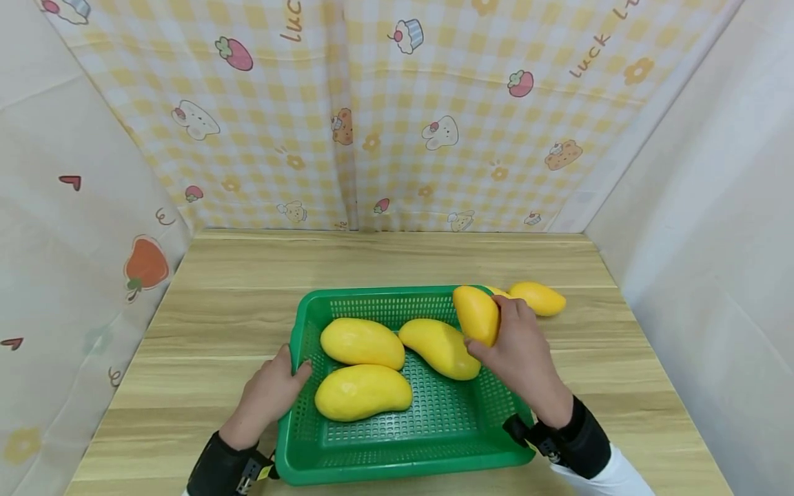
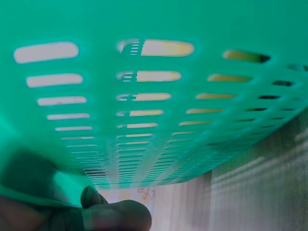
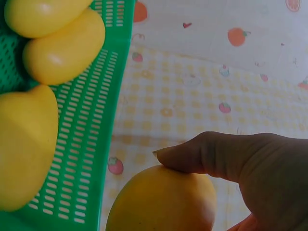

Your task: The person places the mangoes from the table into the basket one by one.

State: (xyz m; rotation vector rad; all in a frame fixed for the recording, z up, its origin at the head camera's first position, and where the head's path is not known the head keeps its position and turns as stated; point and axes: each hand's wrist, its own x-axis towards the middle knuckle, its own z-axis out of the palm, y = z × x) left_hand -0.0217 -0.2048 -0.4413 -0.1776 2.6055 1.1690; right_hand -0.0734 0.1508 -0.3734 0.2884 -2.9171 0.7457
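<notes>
My right hand (image 1: pixel 521 351) holds a yellow mango (image 1: pixel 476 315) over the right back corner of a green plastic basket (image 1: pixel 403 475). In the right wrist view the thumb (image 3: pixel 185 156) presses on that mango (image 3: pixel 161 199). Three more mangoes lie in the basket: one at the back left (image 1: pixel 362 343), one in front of it (image 1: pixel 363 393), and one right of the middle (image 1: pixel 440 348). My left hand (image 1: pixel 273 389) grips the basket's left rim, its thumb on the inner side. From the left wrist, the slotted basket wall (image 2: pixel 144 106) fills most of the view.
Behind the right hand, a mango (image 1: pixel 538 298) lies on the wooden table (image 1: pixel 248 269), with part of another mango (image 1: pixel 498 291) showing beside it. A checked cloth (image 1: pixel 397 172) hangs at the back, and pale sheets (image 1: pixel 701 186) stand along both sides.
</notes>
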